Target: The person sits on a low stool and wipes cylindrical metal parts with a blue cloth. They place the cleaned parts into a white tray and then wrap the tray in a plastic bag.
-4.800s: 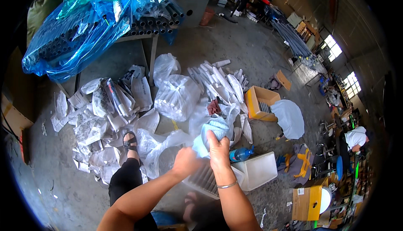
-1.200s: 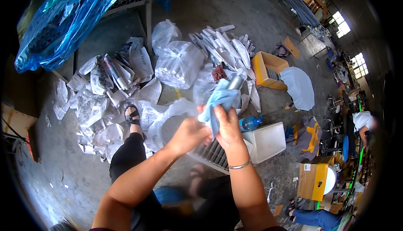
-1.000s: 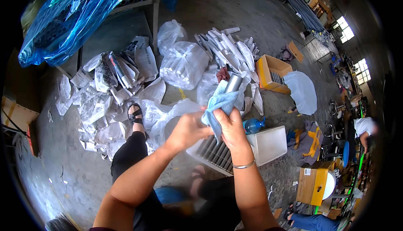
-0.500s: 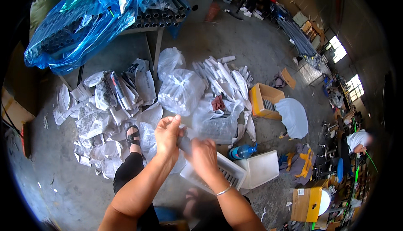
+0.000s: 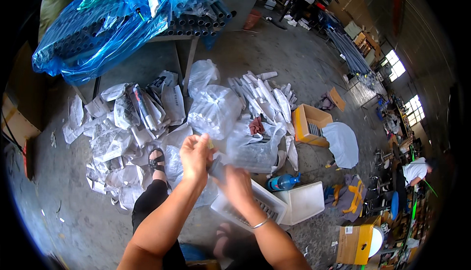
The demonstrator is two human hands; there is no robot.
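In front of me, my left hand (image 5: pixel 195 158) is closed, thumb up, on a short grey tube-like piece (image 5: pixel 216 167). A small yellowish bit (image 5: pixel 211 144) shows by the fingertips. Close against the piece's right side is my right hand (image 5: pixel 236 186), its fingers smeared by motion, so their grip cannot be made out. Just below that hand stands a white plastic bin (image 5: pixel 278 210) with several grey pieces lying in it. A white box or lid (image 5: pixel 305 203) lies to its right, with a blue bottle (image 5: pixel 283 182) behind.
Crumpled paper wrappings (image 5: pixel 115 145) cover the floor at left. Ahead are filled clear plastic bags (image 5: pixel 214 110) and paper-wrapped rolls (image 5: pixel 265 93). A cardboard box (image 5: pixel 314 118) and a grey-covered stool (image 5: pixel 342 145) stand right. Far left, blue plastic sheeting (image 5: pixel 108 49) drapes stacked tubes.
The surroundings sit slightly lower in the picture, as the view has tilted up a little. My hands stay together at the grey piece; the right one is blurred in both frames.
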